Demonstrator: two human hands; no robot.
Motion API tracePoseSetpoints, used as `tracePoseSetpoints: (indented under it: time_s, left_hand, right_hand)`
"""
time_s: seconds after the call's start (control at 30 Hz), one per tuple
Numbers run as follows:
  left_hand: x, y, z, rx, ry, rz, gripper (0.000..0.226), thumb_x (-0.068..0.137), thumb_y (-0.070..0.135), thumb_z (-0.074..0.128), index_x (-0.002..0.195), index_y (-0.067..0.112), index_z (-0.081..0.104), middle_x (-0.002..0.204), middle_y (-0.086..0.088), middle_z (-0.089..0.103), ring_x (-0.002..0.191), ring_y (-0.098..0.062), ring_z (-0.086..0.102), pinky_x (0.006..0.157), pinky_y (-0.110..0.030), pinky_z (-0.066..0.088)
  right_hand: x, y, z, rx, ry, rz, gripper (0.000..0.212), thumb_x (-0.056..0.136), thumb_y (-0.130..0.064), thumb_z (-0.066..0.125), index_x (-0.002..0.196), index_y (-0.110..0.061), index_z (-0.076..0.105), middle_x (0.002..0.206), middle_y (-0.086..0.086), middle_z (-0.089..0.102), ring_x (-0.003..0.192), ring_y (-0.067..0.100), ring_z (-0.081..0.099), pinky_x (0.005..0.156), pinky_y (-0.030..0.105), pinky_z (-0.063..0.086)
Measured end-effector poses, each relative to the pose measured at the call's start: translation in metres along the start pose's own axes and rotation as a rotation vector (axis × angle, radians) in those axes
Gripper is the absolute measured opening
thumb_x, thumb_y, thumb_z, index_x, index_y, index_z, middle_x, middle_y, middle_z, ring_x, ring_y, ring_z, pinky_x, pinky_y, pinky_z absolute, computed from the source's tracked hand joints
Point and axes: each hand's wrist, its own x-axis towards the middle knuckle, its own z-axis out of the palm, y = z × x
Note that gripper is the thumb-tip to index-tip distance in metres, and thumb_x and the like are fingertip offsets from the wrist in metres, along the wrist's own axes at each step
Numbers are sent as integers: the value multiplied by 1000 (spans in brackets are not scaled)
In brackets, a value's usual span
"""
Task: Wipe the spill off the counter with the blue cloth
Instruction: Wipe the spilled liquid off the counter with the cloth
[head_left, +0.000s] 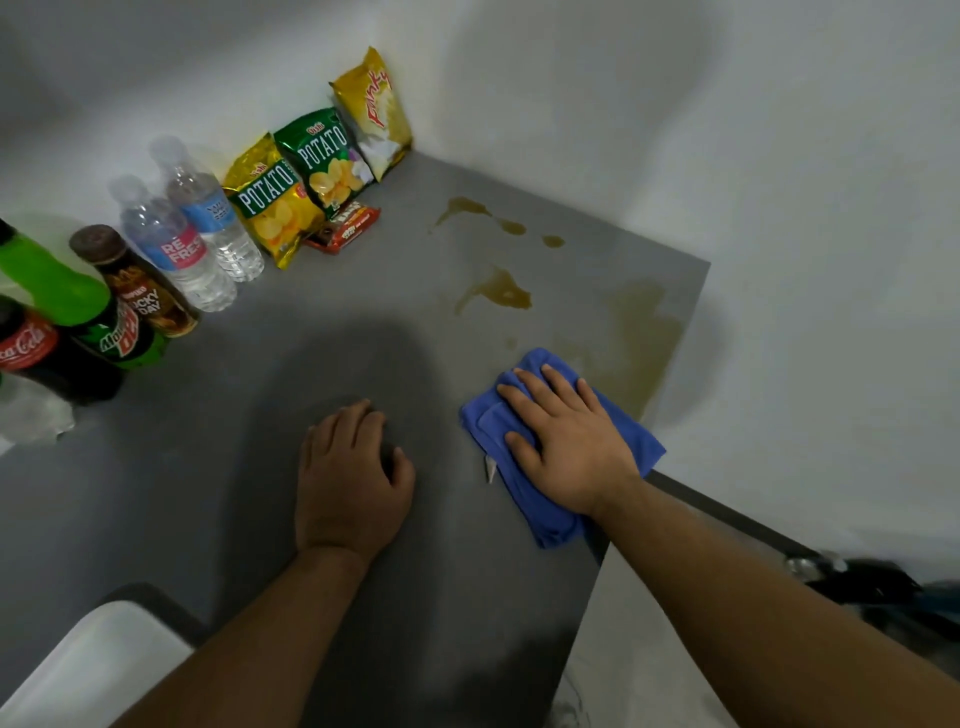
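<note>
Grey counter (322, 332) fills most of the view, running to a white wall at the back and ending at an edge on the right. Brownish spill (498, 291) lies on it in several puddles and drops, with a thin smeared patch (644, 332) beside the counter's right edge. Nearer than that smear, just at the same edge, sits the folded blue cloth (628, 426), pressed flat under the right hand (566, 441), whose fingers are spread wide on top of it. The left hand (353, 478) rests on bare counter left of the cloth, fingers loosely curled, holding nothing. Along the counter's back left stand a Mountain Dew bottle (78, 306), a Coca-Cola bottle (36, 353), a brown bottle (140, 286) reading "Lucky Day", and two clear water bottles (208, 228), one labelled "Refresh". Further toward the corner lean two "Potato" chip bags (306, 176), a yellow bag (374, 114) and a small red snack pack (345, 228), all well apart from the cloth.
</note>
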Motion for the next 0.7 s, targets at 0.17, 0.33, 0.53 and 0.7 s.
tracePoseSetpoints:
  time_s: [0.17, 0.33, 0.53, 0.7]
  left_hand:
    - [0, 3, -2, 12, 1, -2, 46, 81, 27, 56, 121, 8, 66, 137, -15, 61, 125, -40, 52, 109, -57, 40]
    - [1, 19, 4, -45, 17, 125, 43, 85, 28, 59, 122, 8, 66, 138, -12, 62, 124, -38, 57, 111, -57, 38]
    - [11, 69, 24, -155, -52, 143, 42, 90, 26, 58, 127, 8, 65, 142, -11, 60, 131, -34, 54, 114, -56, 35]
    - [10, 71, 31, -84, -27, 144, 37, 87, 20, 62, 121, 6, 68, 139, -13, 63, 126, -36, 56, 109, -56, 41]
  right_hand:
    - [-5, -13, 5, 2, 11, -16, 61, 107, -55, 19, 164, -33, 21, 173, -7, 15, 160, 24, 0, 128, 52, 1]
    - [-46, 11, 6, 69, 12, -104, 55, 109, -54, 27, 162, -39, 27, 171, -13, 19, 160, 15, 2, 129, 47, 2]
    - [-18, 38, -7, 46, 36, 28, 57, 109, -51, 29, 163, -35, 27, 172, -9, 20, 160, 21, 6, 128, 53, 5]
    - [-14, 31, -6, 2, -1, -19, 59, 108, -49, 22, 164, -33, 22, 173, -7, 14, 160, 25, 0, 128, 53, -1]
